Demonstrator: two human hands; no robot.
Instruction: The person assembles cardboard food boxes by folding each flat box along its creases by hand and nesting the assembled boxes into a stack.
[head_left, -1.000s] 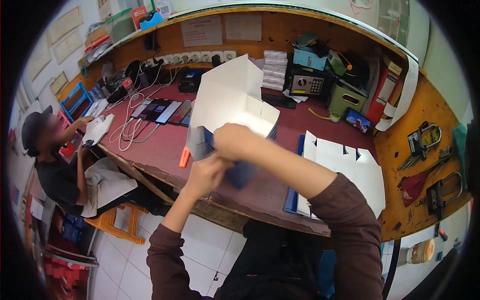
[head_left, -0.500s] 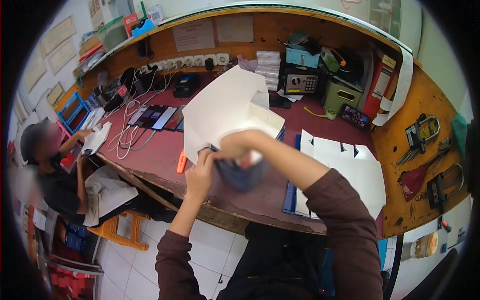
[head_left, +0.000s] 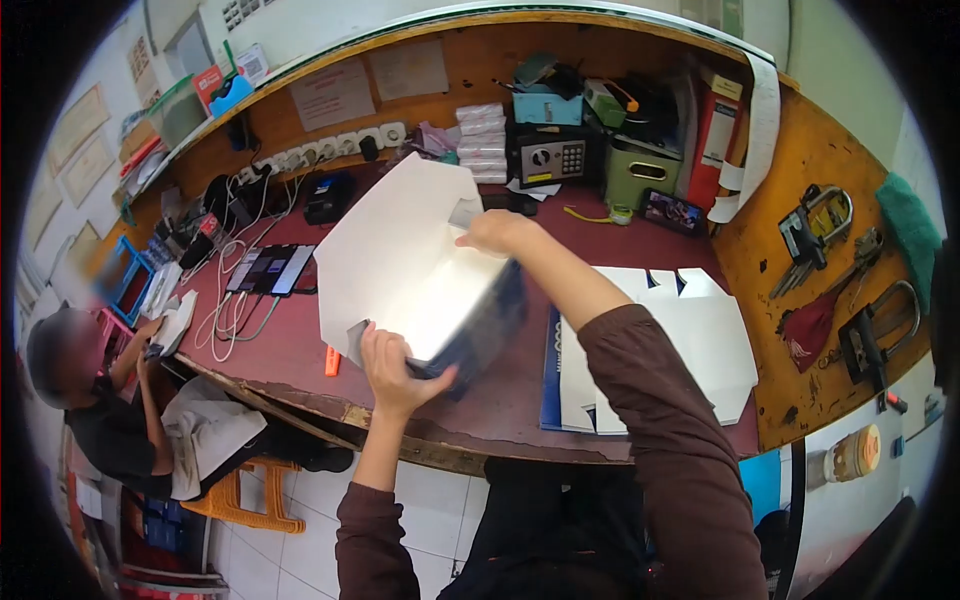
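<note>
A cardboard box point(head_left: 395, 240), white inside and dark blue outside, stands on the red-brown desk with its large lid panel raised. My left hand point(head_left: 393, 372) grips its near left corner, thumb on the blue outer wall and fingers at the inner edge. At the far right corner my right hand point(head_left: 500, 234) holds the box rim, fingers reaching inside. The blue side is blurred by motion. Right of the box lies a stack of flat white and blue cardboard sheets point(head_left: 660, 350) with notched edges.
A seated person point(head_left: 100, 400) is at the left, holding a white item. Phones point(head_left: 270, 268) and white cables lie on the desk's left side. A safe point(head_left: 553, 157), a green box point(head_left: 640, 177) and a propped phone point(head_left: 672, 212) stand behind; padlocks point(head_left: 885, 345) lie right.
My right hand has moved from the near corner to the box's far right corner. The box is turned and its interior now shows open. The camera view has shifted right.
</note>
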